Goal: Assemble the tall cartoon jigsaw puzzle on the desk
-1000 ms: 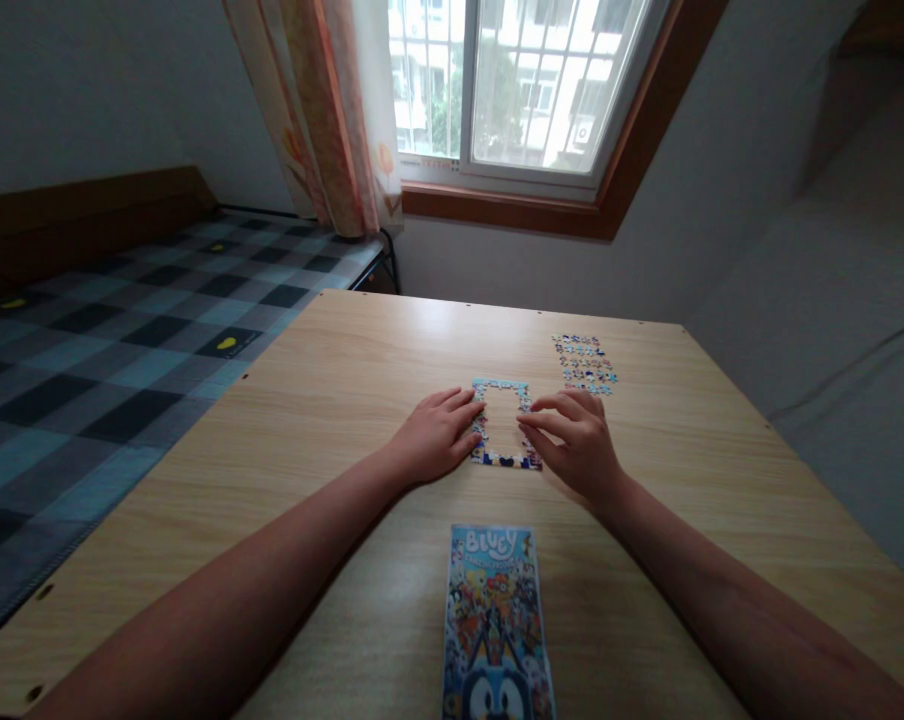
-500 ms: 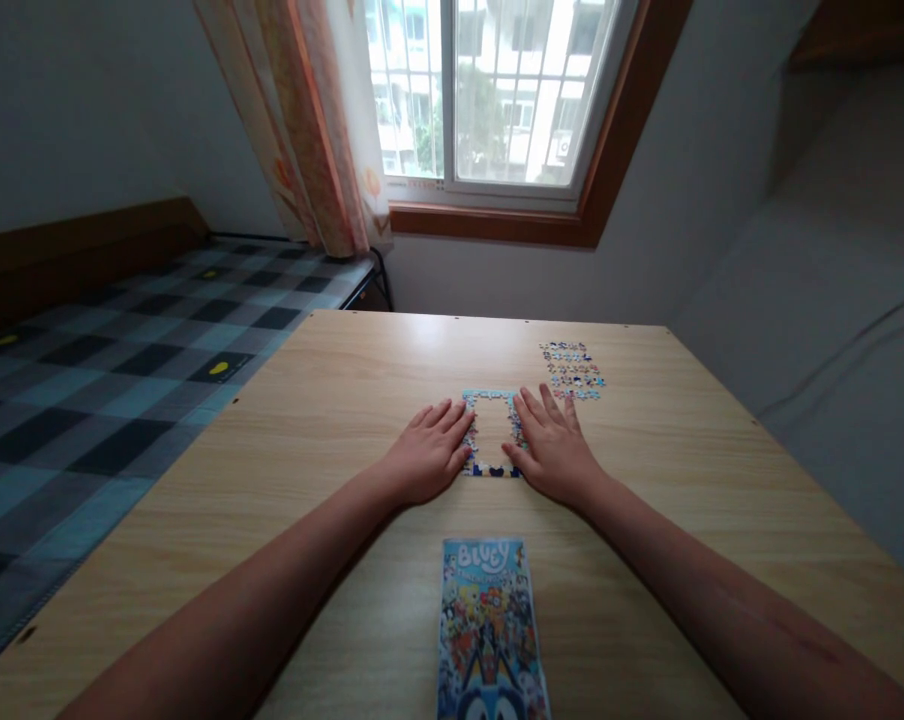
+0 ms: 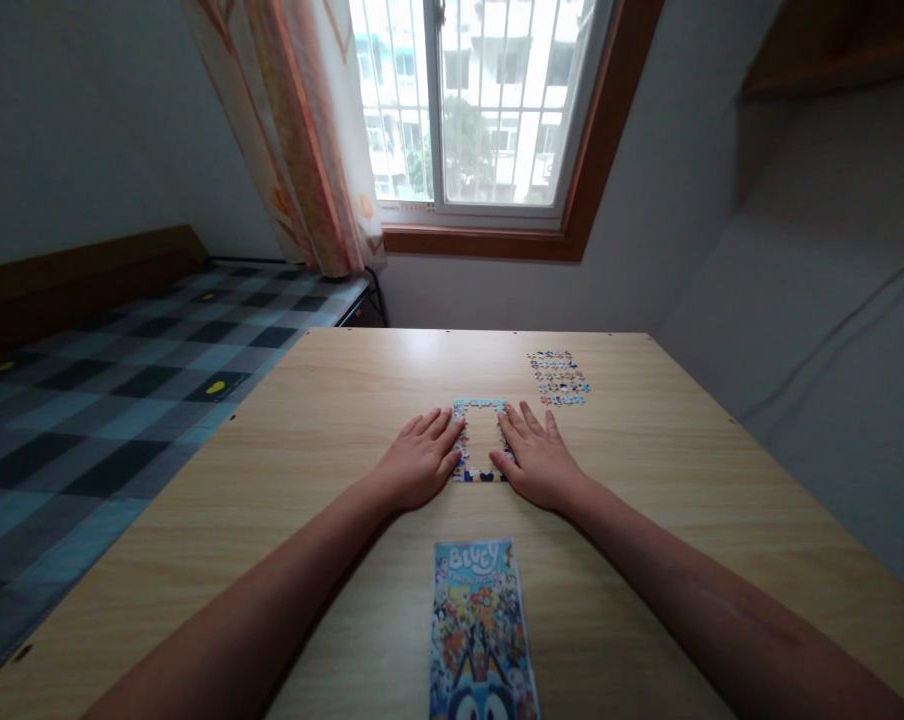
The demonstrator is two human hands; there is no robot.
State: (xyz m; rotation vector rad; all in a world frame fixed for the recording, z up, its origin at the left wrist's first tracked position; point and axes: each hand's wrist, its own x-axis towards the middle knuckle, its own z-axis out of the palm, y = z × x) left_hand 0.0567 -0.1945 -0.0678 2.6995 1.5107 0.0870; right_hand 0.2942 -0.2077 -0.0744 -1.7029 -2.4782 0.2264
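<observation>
A rectangular jigsaw puzzle border (image 3: 482, 476) lies on the wooden table (image 3: 332, 590), with bare tabletop inside it. My left hand (image 3: 420, 460) rests flat at its left side, fingertips touching the edge pieces. Opposite it, my right hand (image 3: 538, 460) lies flat with fingers spread over part of the right side. Both palms are down, and the fingers hide some border pieces. Loose puzzle pieces (image 3: 561, 378) are laid out in several rows beyond my right hand. Close to me is a puzzle box (image 3: 482, 630) with "Bluey" and cartoon characters on it.
To the left stands a bed (image 3: 159, 345) with a checked cover, level with the table's side. A curtain (image 3: 309, 150) hangs by the barred window (image 3: 489, 110) at the back. A wooden shelf (image 3: 834, 50) juts from the right wall.
The camera view has tilted up slightly and turned a little right, so everything sits slightly left and mostly lower. Both hands stay flat at the puzzle border's sides.
</observation>
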